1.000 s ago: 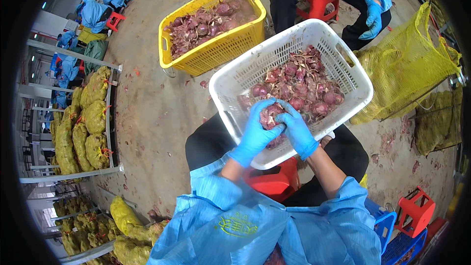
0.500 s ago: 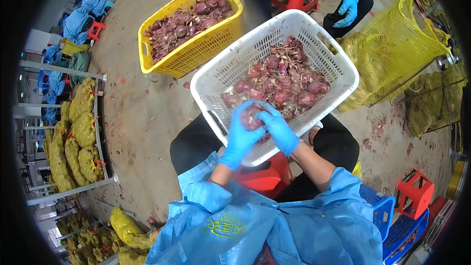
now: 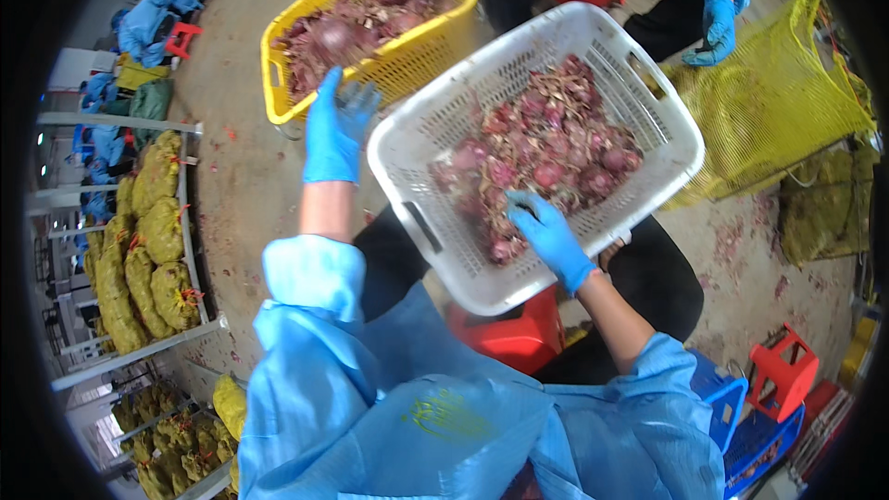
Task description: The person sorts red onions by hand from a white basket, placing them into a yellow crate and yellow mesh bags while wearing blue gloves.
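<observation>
My left hand (image 3: 338, 128), in a blue glove, reaches out at the near side of the yellow crate (image 3: 421, 54). Its fingers are spread and hold nothing. Just beyond the fingertips a blurred red onion (image 3: 331, 35) shows over the onions in that crate; whether it is in the air or resting, I cannot tell. My right hand (image 3: 546, 233), also gloved, is inside the white basket (image 3: 428, 141), over its near part. Its fingers are slightly apart at the edge of the red onions (image 3: 548, 174) and loose skins, with nothing seen in its grip.
Opposite me sits a person with gloved hands (image 3: 718, 28) beside a yellow mesh sack (image 3: 769, 102). A red stool (image 3: 519, 329) is beneath me. Blue crates (image 3: 764, 449) and another red stool (image 3: 782, 370) stand at right. Filled sacks (image 3: 120, 292) lie on racks at left.
Both hands held an onion together over the white basket. My left hand has moved away to the yellow crate and opened; my right hand has lowered into the basket. The other person's hands have shifted.
</observation>
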A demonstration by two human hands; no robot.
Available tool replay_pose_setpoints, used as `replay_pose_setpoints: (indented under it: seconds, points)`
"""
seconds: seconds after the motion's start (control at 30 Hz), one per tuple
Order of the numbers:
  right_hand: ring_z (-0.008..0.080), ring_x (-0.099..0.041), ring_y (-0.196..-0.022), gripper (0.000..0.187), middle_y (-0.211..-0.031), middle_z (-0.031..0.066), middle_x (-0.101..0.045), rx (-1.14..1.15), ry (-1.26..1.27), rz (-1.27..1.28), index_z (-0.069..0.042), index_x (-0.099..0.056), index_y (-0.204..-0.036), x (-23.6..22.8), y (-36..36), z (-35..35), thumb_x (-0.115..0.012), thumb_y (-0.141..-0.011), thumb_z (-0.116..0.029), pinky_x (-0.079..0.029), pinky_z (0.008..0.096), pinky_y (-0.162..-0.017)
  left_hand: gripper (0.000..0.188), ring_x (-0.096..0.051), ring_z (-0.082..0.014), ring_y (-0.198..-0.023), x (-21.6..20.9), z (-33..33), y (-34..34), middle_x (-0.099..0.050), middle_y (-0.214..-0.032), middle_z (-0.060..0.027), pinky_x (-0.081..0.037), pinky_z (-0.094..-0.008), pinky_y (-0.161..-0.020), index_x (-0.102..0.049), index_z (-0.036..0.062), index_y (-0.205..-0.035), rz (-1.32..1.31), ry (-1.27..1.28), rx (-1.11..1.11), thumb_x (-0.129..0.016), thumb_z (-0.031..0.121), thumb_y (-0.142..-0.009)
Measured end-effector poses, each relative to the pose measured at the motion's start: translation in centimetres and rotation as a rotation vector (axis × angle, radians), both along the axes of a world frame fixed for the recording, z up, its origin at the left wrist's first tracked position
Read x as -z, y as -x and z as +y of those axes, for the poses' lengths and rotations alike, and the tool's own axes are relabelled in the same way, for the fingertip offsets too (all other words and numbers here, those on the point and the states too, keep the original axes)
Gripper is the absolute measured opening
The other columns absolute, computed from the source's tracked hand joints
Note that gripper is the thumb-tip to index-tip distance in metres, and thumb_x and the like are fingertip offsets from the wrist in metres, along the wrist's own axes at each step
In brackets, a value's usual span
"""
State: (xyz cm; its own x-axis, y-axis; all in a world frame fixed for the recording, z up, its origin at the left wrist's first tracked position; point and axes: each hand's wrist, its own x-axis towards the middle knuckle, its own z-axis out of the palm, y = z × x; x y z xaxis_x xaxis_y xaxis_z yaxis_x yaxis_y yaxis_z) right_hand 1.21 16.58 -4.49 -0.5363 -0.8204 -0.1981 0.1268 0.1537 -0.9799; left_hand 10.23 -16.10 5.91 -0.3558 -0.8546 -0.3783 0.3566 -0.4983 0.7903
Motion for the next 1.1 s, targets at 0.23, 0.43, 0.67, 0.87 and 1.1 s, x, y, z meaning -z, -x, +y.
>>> replay_pose_setpoints:
  seconds: [0.23,0.43,0.67,0.87,1.1]
  points:
    - [0.0274,-0.068,-0.088,0.034,-0.104,0.0173,-0.069,0.24,-0.382,0.356,-0.005,-0.063,-0.116,3.3,6.4,2.0,-0.061,-0.089,-0.025,-0.052,0.0356,-0.079,0.041,-0.065,-0.0197,-0.1,2.1,7.3,2.8,-0.065,-0.117,-0.0118,-0.052,-0.035,-0.086,-0.056,0.0055,-0.13,-0.473,0.423,0.716,-0.056,0.026,-0.094]
    - [0.0355,-0.065,-0.098,0.04,-0.107,0.0196,-0.067,-0.135,-0.859,0.581,-0.006,-0.063,-0.115,12.3,8.7,2.7,-0.063,-0.085,-0.032,-0.051,0.0432,-0.083,0.044,-0.065,-0.0314,-0.088,3.3,8.8,3.7,-0.065,-0.104,-0.0171,-0.053,-0.0398,-0.077,-0.061,0.0099,-0.122,-1.121,1.36,1.444,-0.064,0.031,-0.084]
    - [0.0436,-0.06,-0.106,0.06,-0.132,0.0211,-0.05,-0.452,-0.934,0.854,-0.013,-0.049,-0.134,19.5,12.1,-4.2,-0.067,-0.079,-0.026,-0.052,0.0501,-0.088,0.044,-0.065,-0.0311,-0.085,3.5,6.1,3.2,-0.065,-0.097,-0.0119,-0.053,-0.0408,-0.074,-0.061,0.0106,-0.121,-1.109,1.432,1.005,-0.066,0.03,-0.082]
    - [0.0442,-0.059,-0.109,0.08,-0.142,0.0273,-0.035,-0.26,-1.158,0.615,-0.016,-0.041,-0.14,24.8,10.9,-7.7,-0.077,-0.071,-0.035,-0.053,0.0477,-0.09,0.038,-0.066,-0.0279,-0.082,3.5,7.1,3.2,-0.064,-0.09,-0.0095,-0.055,-0.0409,-0.069,-0.06,0.0094,-0.11,-1.138,1.419,0.935,-0.067,0.032,-0.081]
    - [0.0364,-0.059,-0.116,0.083,-0.122,0.0218,-0.061,-0.66,-1.163,0.401,-0.005,-0.056,-0.127,21.4,4.9,-7.8,-0.075,-0.065,-0.056,-0.049,0.0438,-0.096,0.031,-0.065,-0.0285,-0.08,3.0,7.5,3.2,-0.062,-0.085,-0.0092,-0.054,-0.0409,-0.066,-0.06,0.0083,-0.101,-1.282,1.39,1.056,-0.068,0.031,-0.081]
